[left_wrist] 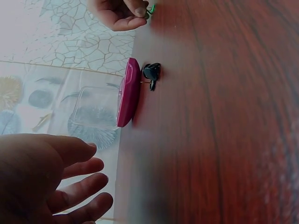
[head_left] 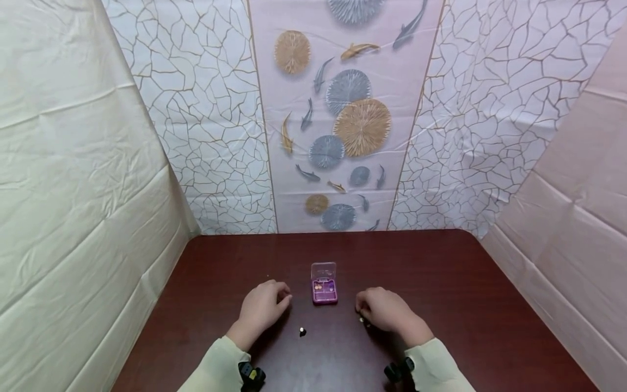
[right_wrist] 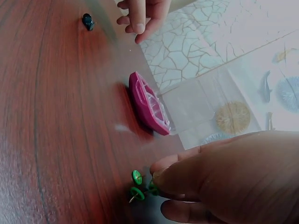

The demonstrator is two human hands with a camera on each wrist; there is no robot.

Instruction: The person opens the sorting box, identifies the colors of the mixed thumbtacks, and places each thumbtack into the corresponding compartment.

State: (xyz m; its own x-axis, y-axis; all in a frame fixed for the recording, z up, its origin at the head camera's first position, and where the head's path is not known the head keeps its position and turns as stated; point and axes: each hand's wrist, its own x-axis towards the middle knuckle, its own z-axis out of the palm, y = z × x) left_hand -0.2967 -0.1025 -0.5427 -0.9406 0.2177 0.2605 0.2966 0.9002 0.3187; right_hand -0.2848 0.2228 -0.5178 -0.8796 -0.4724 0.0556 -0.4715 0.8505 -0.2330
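In the head view a small purple case (head_left: 325,298) rests on the table between the hands, its clear lid (head_left: 323,270) raised. Inside are compartments with a few tiny coloured pieces. My right hand (head_left: 389,310) is low over the table right of the case; its thumb and forefinger pinch a green thumbtack (right_wrist: 153,189). Two more green thumbtacks (right_wrist: 136,177) lie beside those fingertips. My left hand (head_left: 263,306) holds nothing and rests left of the case, fingers loosely bent. Nearer to me, between the hands, lies a small black cluster (left_wrist: 152,72) that looks like thumbtacks.
The dark reddish wooden table (head_left: 235,258) has rounded far corners. A patterned cloth (head_left: 338,179) hangs behind it, with plain pale cloths at both sides. Each wrist wears a small black camera (head_left: 252,374).
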